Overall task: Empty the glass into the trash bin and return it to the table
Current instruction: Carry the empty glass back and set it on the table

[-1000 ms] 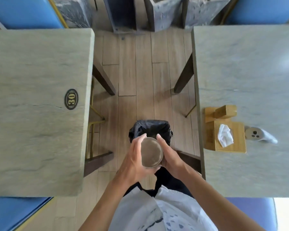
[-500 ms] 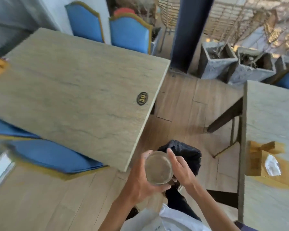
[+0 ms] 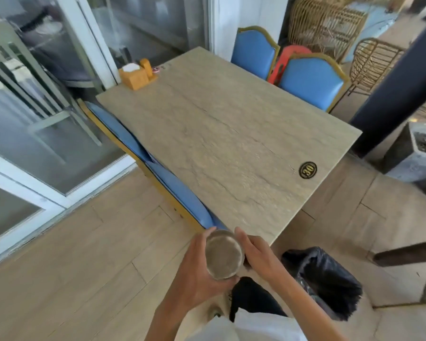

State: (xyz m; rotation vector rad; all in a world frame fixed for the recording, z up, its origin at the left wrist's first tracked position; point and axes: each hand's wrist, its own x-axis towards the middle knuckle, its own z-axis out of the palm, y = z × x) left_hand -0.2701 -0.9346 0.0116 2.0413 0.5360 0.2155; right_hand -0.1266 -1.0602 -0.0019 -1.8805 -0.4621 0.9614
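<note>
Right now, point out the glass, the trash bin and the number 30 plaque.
glass (image 3: 223,254): head view, on the cloudy inside seen through its open top.
trash bin (image 3: 330,279): head view, on the black bag liner draped over its rim.
number 30 plaque (image 3: 307,170): head view, on the printed digits at its centre.

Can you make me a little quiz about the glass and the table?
1. True or false: both hands hold the glass.
2. What number is on the table's round badge?
3. Where is the trash bin? A) on the table B) on the floor, right of the glass C) under a blue chair

Key: 1 true: left hand and right hand. 2: 30. 3: B.
</note>
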